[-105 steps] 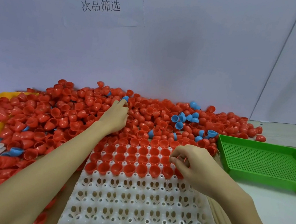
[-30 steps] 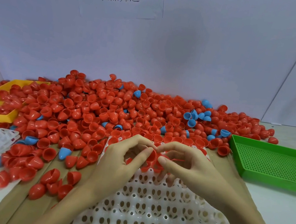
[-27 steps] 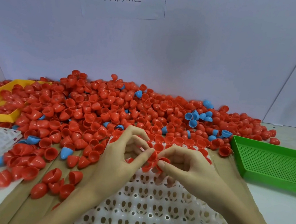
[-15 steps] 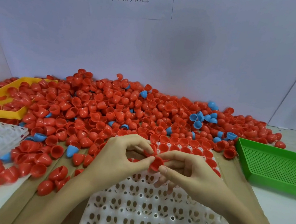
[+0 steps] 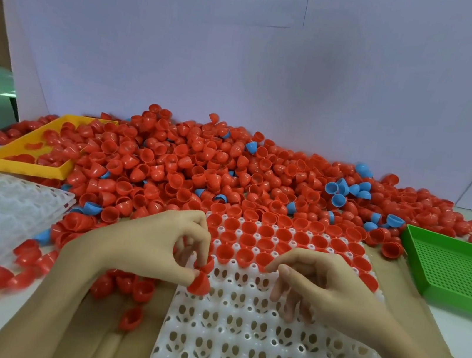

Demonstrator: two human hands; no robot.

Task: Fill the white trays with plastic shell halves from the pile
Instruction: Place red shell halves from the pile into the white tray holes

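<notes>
The left hand (image 5: pixel 153 246) pinches red shell halves (image 5: pixel 200 281) between thumb and fingertips at the near-left edge of the filled rows on the white tray (image 5: pixel 247 351) — its far rows already hold red halves. The right hand (image 5: pixel 325 289) hovers just beside, over the tray, fingers loosely curled, holding nothing. Behind them spreads the pile (image 5: pixel 199 167) — mostly red, some blue.

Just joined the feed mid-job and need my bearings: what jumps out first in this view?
A big pile of red shell halves, with a few blue ones, fills the back of the table. In front, a white tray has only its far rows filled. The left hand holds red shells in its fingers at the tray's left edge, and the right hand hovers over the tray beside a green tray.
</notes>
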